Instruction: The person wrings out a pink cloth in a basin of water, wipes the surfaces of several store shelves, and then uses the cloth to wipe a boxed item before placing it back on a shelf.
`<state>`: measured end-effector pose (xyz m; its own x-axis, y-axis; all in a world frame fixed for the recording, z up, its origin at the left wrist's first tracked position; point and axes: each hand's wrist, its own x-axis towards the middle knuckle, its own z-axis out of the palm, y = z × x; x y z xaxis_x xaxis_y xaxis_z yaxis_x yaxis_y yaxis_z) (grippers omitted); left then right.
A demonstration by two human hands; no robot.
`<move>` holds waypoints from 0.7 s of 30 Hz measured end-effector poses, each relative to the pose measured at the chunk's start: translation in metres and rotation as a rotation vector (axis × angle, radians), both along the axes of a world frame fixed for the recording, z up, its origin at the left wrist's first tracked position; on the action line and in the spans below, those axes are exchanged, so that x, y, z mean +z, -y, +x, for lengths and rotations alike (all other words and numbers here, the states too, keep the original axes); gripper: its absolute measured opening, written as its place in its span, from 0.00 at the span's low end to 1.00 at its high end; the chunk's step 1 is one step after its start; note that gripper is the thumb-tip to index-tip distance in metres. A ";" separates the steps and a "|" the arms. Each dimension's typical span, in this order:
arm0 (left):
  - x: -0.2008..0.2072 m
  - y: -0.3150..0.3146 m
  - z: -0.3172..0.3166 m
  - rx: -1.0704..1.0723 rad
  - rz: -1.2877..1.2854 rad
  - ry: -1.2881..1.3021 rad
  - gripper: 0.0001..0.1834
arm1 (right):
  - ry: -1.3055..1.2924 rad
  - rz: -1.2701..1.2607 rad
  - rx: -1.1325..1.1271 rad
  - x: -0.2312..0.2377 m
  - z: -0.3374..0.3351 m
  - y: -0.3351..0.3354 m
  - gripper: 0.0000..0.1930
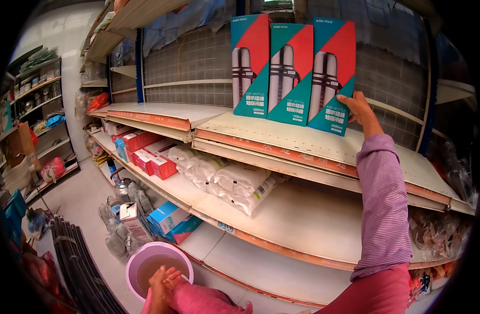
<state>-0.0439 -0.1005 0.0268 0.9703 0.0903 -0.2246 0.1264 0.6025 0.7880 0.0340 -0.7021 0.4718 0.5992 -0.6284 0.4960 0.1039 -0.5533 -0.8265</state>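
My right hand [358, 108] reaches up to the upper shelf [302, 138] and grips the right side of the rightmost of three tall teal-and-red flask boxes [331, 73]. The other two boxes [289, 70] stand upright beside it, side by side. My left hand [161, 285] is low at the bottom of the view, fingers closed on a pink cloth [203, 301], right over a pink bucket [159, 264] of cloudy water on the floor.
White plastic-wrapped packs [234, 180] and red boxes [148, 152] lie on the middle shelf. Blue boxes [169, 217] and bagged goods sit on the lowest shelf. Dark rods [77, 261] lean at lower left. More stocked shelving [38, 94] lines the far left aisle.
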 end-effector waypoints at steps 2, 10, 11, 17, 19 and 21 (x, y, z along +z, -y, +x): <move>-0.007 -0.006 0.006 0.027 -0.208 0.036 0.21 | 0.012 -0.023 0.039 -0.007 -0.005 0.001 0.25; -0.028 -0.038 0.015 0.315 -0.341 0.014 0.24 | 0.019 -0.062 0.155 -0.014 -0.015 0.007 0.29; -0.030 -0.040 0.016 0.298 -0.338 0.006 0.23 | 0.018 -0.053 0.117 -0.014 -0.013 0.013 0.32; -0.033 -0.039 0.021 0.257 -0.308 -0.023 0.23 | 0.178 -0.099 -0.056 -0.009 -0.006 0.013 0.48; -0.034 -0.038 0.023 0.253 -0.295 -0.025 0.23 | 0.059 -0.018 -0.013 -0.009 -0.012 0.002 0.52; -0.036 -0.036 0.023 0.243 -0.275 -0.030 0.24 | -0.040 0.024 0.067 -0.013 -0.016 0.001 0.56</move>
<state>-0.0213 -0.0643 -0.0092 0.9206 0.2498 -0.3001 -0.0262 0.8064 0.5908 0.0179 -0.7034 0.4590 0.6594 -0.5975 0.4563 0.1069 -0.5263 -0.8435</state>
